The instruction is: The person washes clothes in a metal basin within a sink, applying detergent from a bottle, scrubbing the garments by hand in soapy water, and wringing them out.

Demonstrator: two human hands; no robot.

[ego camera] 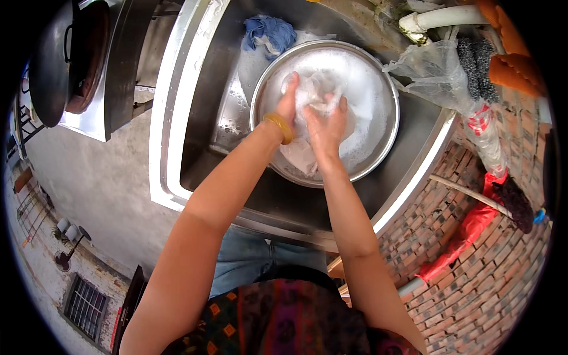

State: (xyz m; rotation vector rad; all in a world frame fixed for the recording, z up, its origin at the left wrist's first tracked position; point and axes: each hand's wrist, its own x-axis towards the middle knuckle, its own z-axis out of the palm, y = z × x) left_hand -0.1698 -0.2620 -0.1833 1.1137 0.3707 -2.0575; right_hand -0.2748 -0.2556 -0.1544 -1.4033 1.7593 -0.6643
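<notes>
Both hands are inside a round stainless steel basin [396, 116] of cloudy, sudsy water. A wet, pale cloth [302, 156] is bunched up between them, and part of it spreads through the water towards me. My left hand [288, 103], with a yellow bangle [280, 128] at its wrist, presses the cloth from the left with the thumb raised. My right hand [326, 126] grips the same cloth from the right, its fingers partly hidden by cloth and foam. The basin stands in a stainless steel sink [202, 155].
A wet blue cloth [270, 34] lies in the sink beyond the basin, among suds. White plastic pipe [452, 17] and a plastic-wrapped pipe [479, 115] run along the brick wall [470, 230] at right. A stove with a large dark lid [51, 66] stands at left.
</notes>
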